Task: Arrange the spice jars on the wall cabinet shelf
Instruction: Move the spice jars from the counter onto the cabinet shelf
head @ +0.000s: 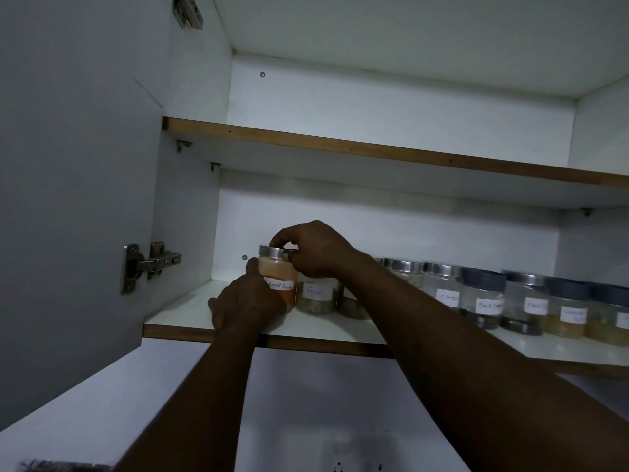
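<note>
At the centre of the frame we see a clear glass jar of orange-red powder [277, 281] with a silver metal lid [271, 251] and a white handwritten label reading chilli powder. It stands at the left end of the row on the lower white cabinet shelf with a brown wooden front edge [180, 323]. Our left hand [246, 301] wraps around the jar's lower body from the left, fingers closed on the glass. Our right hand [315, 248] comes in from above, thumb and fingertips pinched on the rim of the lid.

Just right of it, touching or nearly so, stands a clear jar of greenish seeds labelled fennel [316, 296], partly hidden behind our right wrist. Further right of the forearm the row runs on toward the right edge: a silver-lidded jar labelled cloves [442, 284], a dark-lidded jar labelled black pepper [483, 298], and more labelled jars [568, 311] whose writing we cannot read.

Above, the upper shelf [374, 151] crosses the frame. On the left the open grey cabinet door [75, 165] hangs on a metal hinge [149, 264].
</note>
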